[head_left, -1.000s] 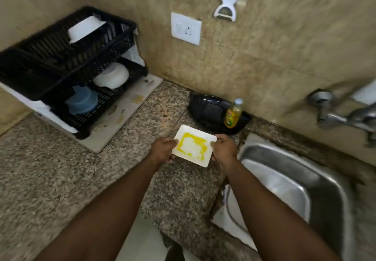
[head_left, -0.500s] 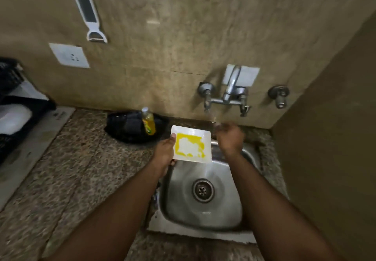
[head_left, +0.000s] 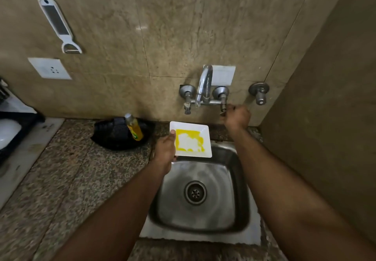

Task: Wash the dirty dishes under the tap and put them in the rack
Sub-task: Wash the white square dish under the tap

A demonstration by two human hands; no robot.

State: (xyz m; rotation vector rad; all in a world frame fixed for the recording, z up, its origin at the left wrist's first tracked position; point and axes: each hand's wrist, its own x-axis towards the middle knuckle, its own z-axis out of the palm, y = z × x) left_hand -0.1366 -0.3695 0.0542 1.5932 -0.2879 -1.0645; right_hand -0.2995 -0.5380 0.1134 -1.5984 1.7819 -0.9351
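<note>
Now your view has swung off the counter and squared up over the sink [head_left: 242,171], with the rack [head_left: 12,118] pushed out to the far left edge of the frame. That tells you the carry is over and the washing step is starting. Your right hand [head_left: 237,117] let go of the plate a moment ago and has climbed to the right handle of the tap [head_left: 204,86]; its fingers curl around the handle's lower end, though you cannot tell how firmly they grip. No water shows from the spout yet, so the turn is likely next.

Your left hand [head_left: 165,152] alone carries the plate [head_left: 191,139], thumb on the left rim and fingers beneath, clamped on it. The plate hangs over the sink's back edge, below the spout and slightly to its left, tilted up toward you.

It is a small square white dish with a raised rim, and a thick yellow smear rings a whitish patch in its well. The residue looks wet rather than crusted, so a rinse with some rubbing should shift it. The soap bottle [head_left: 134,126] stands near the sink's back left corner.
</note>
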